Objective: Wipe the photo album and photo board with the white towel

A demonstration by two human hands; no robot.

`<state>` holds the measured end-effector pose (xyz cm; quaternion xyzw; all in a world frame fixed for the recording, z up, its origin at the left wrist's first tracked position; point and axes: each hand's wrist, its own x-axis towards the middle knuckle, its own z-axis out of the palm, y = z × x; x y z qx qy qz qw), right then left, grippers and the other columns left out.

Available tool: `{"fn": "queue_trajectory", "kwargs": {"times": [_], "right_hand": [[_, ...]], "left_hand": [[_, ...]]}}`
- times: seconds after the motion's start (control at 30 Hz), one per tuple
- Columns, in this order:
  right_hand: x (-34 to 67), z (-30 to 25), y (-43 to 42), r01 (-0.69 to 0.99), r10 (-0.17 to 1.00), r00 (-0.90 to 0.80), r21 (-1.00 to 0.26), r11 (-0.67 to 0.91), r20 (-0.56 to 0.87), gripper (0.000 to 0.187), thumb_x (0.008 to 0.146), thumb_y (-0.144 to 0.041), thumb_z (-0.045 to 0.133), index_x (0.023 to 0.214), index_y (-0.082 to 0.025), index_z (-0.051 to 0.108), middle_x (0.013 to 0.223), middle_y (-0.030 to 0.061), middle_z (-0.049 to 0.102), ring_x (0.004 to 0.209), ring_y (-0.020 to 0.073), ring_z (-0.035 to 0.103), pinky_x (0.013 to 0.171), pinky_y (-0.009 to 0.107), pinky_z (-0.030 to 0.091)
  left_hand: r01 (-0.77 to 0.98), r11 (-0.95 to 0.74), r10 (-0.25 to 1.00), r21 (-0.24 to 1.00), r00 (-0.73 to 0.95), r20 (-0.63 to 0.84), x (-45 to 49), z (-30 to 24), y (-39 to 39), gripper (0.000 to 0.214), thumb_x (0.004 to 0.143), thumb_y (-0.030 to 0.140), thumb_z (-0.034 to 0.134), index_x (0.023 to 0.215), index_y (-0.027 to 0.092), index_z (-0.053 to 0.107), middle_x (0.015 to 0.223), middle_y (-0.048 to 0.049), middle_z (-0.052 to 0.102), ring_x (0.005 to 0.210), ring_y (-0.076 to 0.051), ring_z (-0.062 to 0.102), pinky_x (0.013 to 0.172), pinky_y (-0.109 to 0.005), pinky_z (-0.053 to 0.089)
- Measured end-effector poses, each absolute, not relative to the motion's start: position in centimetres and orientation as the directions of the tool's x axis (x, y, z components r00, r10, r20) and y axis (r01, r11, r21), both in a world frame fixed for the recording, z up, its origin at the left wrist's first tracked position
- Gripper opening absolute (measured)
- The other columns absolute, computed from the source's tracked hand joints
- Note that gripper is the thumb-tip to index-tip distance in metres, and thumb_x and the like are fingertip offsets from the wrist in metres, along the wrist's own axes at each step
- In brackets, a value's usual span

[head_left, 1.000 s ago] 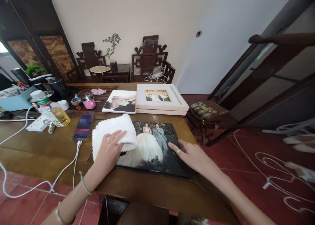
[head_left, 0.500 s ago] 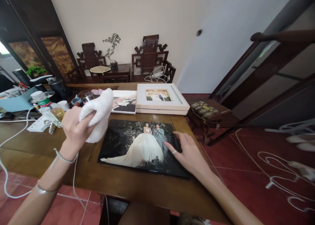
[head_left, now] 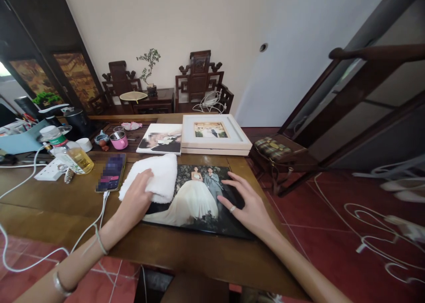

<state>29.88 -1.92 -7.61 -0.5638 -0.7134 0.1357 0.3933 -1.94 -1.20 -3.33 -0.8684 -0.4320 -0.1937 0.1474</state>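
Note:
A glossy dark photo panel (head_left: 195,201) of a couple in wedding clothes lies flat near the table's front edge. My left hand (head_left: 141,190) grips a folded white towel (head_left: 162,174), which rests over the panel's left end and partly on the table. The towel hides that end of the picture. At the panel's right side is my right hand (head_left: 249,201), a ring on one finger, its fingers spread over the right edge. Whether its fingertips touch the surface I cannot tell. Just left of the towel lies a phone (head_left: 113,172) with a white cable plugged in.
Behind the panel are a white photo book (head_left: 159,139) and a pale framed picture (head_left: 215,146). A pink cup (head_left: 118,140), an oil-coloured bottle (head_left: 79,158) and a power strip (head_left: 49,170) stand at left. A wooden chair (head_left: 299,155) holds a plaid bag (head_left: 274,149).
My left hand has brought the towel down from the air onto the panel's left end, uncovering the phone and pink cup. My right hand stays at the right edge, its fingers more spread.

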Motion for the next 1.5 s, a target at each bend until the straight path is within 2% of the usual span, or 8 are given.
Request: {"fn": "queue_trajectory", "kwargs": {"times": [0.1, 0.17, 0.3, 0.43, 0.57, 0.8, 1.13, 1.5], "right_hand": [[29.9, -7.4, -1.9, 0.656, 0.907, -0.057, -0.669, 0.349, 0.417, 0.032, 0.081, -0.042, 0.06, 0.106, -0.023, 0.06, 0.132, 0.0125, 0.055, 0.122, 0.028, 0.053, 0.103, 0.046, 0.04], [30.1, -7.3, -1.9, 0.626, 0.903, -0.048, -0.692, 0.36, 0.426, 0.029, 0.08, -0.041, 0.061, 0.102, -0.023, 0.061, 0.13, 0.0121, 0.057, 0.12, 0.0274, 0.054, 0.102, 0.046, 0.041], [30.2, -7.6, -1.9, 0.556, 0.909, -0.019, -0.751, 0.355, 0.415, 0.025, 0.081, -0.04, 0.062, 0.1, -0.023, 0.062, 0.128, 0.0115, 0.058, 0.118, 0.0251, 0.055, 0.101, 0.044, 0.042], [30.3, -8.2, -1.6, 0.494, 0.919, -0.015, -0.796, 0.349, 0.394, 0.027, 0.081, -0.04, 0.063, 0.101, -0.022, 0.061, 0.128, 0.0114, 0.058, 0.119, 0.0236, 0.055, 0.102, 0.042, 0.042], [30.6, -9.0, -1.0, 0.478, 0.924, -0.041, -0.804, 0.353, 0.381, 0.034, 0.079, -0.041, 0.065, 0.106, -0.022, 0.06, 0.13, 0.0117, 0.058, 0.121, 0.0245, 0.054, 0.105, 0.045, 0.04], [31.1, -9.3, -0.2, 0.457, 0.913, -0.118, -0.795, 0.4, 0.391, 0.028, 0.083, -0.037, 0.061, 0.108, -0.025, 0.062, 0.128, 0.01, 0.06, 0.124, 0.0249, 0.052, 0.107, 0.048, 0.037], [30.6, -8.8, -0.4, 0.417, 0.932, -0.126, -0.834, 0.361, 0.341, 0.026, 0.084, -0.038, 0.059, 0.106, -0.026, 0.066, 0.129, 0.009, 0.06, 0.126, 0.0259, 0.051, 0.108, 0.051, 0.037], [29.7, -8.7, -0.9, 0.547, 0.914, -0.131, -0.741, 0.39, 0.385, 0.035, 0.082, -0.041, 0.061, 0.111, -0.022, 0.064, 0.131, 0.0121, 0.059, 0.128, 0.028, 0.048, 0.108, 0.053, 0.036]], "left_hand": [[0.847, -0.513, 0.748, -0.142, 0.522, 0.409, 0.4, -3.1, -2.0, 0.027, 0.076, 0.002, 0.04, 0.062, 0.011, 0.061, 0.148, -0.0176, 0.032, 0.139, -0.035, 0.022, 0.109, -0.055, 0.029], [0.857, -0.499, 0.771, -0.129, 0.508, 0.384, 1.5, -3.2, -2.0, 0.024, 0.077, 0.004, 0.045, 0.066, 0.01, 0.065, 0.149, -0.017, 0.032, 0.139, -0.037, 0.025, 0.109, -0.055, 0.029], [0.859, -0.511, 0.803, 0.033, 0.464, 0.373, 1.2, -4.8, -1.2, 0.028, 0.086, 0.007, 0.043, 0.089, 0.012, 0.07, 0.141, -0.0143, 0.046, 0.133, -0.033, 0.038, 0.108, -0.053, 0.034], [0.835, -0.521, 0.804, 0.177, 0.411, 0.43, -0.3, -5.7, -0.6, 0.03, 0.093, 0.014, 0.041, 0.114, 0.011, 0.062, 0.147, -0.0163, 0.036, 0.137, -0.028, 0.034, 0.108, -0.048, 0.035], [0.849, -0.521, 0.802, 0.092, 0.45, 0.393, -0.3, -4.9, -0.5, 0.028, 0.086, 0.008, 0.05, 0.109, 0.012, 0.065, 0.152, -0.0172, 0.025, 0.133, -0.031, 0.039, 0.102, -0.046, 0.042], [0.826, -0.55, 0.783, -0.121, 0.561, 0.269, -0.4, -3.1, 1.7, 0.035, 0.085, 0.003, 0.045, 0.11, 0.015, 0.067, 0.144, -0.0116, 0.043, 0.132, -0.029, 0.041, 0.103, -0.048, 0.039], [0.777, -0.629, 0.762, -0.031, 0.624, 0.175, -1.6, -4.6, 3.9, 0.039, 0.087, 0.002, 0.04, 0.115, 0.017, 0.064, 0.15, -0.0098, 0.034, 0.141, -0.029, 0.023, 0.112, -0.053, 0.024], [0.719, -0.694, 0.708, 0.039, 0.672, 0.216, -2.3, -4.2, 2.2, 0.034, 0.088, 0.003, 0.044, 0.111, 0.017, 0.065, 0.148, -0.0108, 0.036, 0.141, -0.026, 0.026, 0.112, -0.051, 0.027]]}}
